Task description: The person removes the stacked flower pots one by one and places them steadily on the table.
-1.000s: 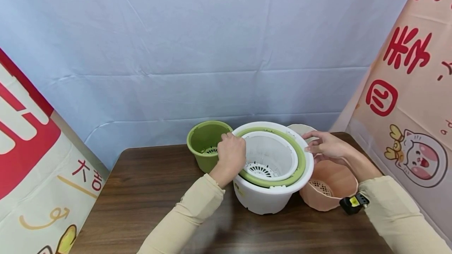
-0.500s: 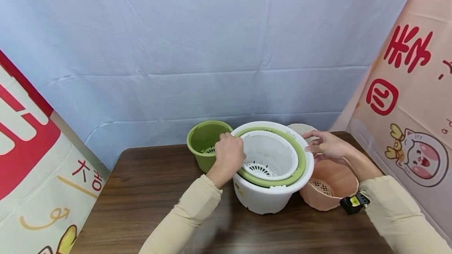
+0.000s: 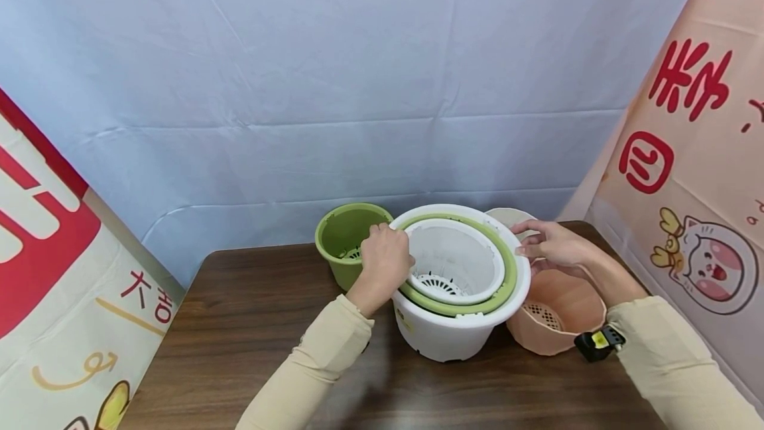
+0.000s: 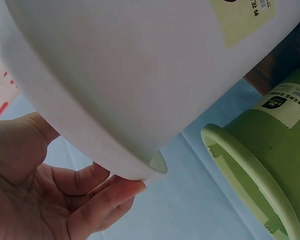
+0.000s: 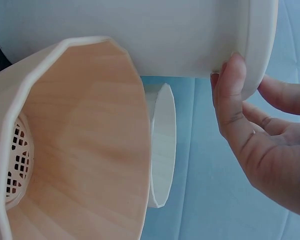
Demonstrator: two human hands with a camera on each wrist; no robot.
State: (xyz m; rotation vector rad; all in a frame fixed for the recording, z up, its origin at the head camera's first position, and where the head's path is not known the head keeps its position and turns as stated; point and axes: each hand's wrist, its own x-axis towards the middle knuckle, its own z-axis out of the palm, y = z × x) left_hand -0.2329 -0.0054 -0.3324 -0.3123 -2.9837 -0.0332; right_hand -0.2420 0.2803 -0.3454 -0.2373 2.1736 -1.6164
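Observation:
A large white flower pot (image 3: 444, 342) holds a green pot (image 3: 510, 269) nested inside it, and within that sits a smaller white pot (image 3: 456, 251) with a slotted bottom. The stack tilts slightly toward me in the head view. My left hand (image 3: 384, 259) grips the stack's left rim; in the left wrist view, its fingertips (image 4: 127, 187) curl under the outer white rim. On the opposite side, my right hand (image 3: 552, 245) pinches the outer rim between thumb and fingers, with the fingers (image 5: 235, 95) beneath the lip in the right wrist view.
Another green pot (image 3: 340, 271) stands close behind my left hand. To the right are a peach pot (image 3: 552, 334) with a lattice bottom and a pale pot (image 3: 510, 216) behind it. The brown wooden table (image 3: 262, 324) ends at a pale blue cloth backdrop (image 3: 286, 85).
My left hand has shifted slightly left at the rim. The right hand and the nested pots stay nearly where they were.

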